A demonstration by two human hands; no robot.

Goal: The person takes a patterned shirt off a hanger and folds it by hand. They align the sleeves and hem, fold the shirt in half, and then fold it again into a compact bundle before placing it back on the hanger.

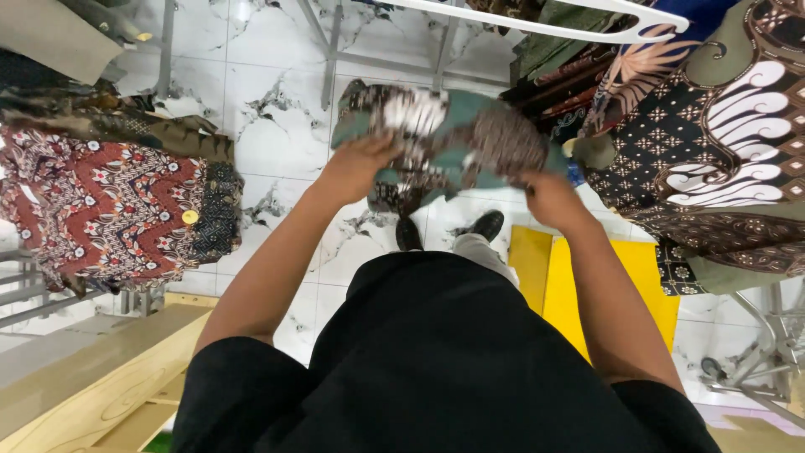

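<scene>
Green patterned cloth (453,143) (bunched) in both closed hands

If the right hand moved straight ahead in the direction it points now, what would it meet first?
The right hand already grips the green-and-brown patterned cloth, so it would press into that first. Beyond it probably stands the white metal rack on the marble floor, though depth is unclear.

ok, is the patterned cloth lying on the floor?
No, both the left hand and right hand hold the patterned cloth up above the marble floor.
</scene>
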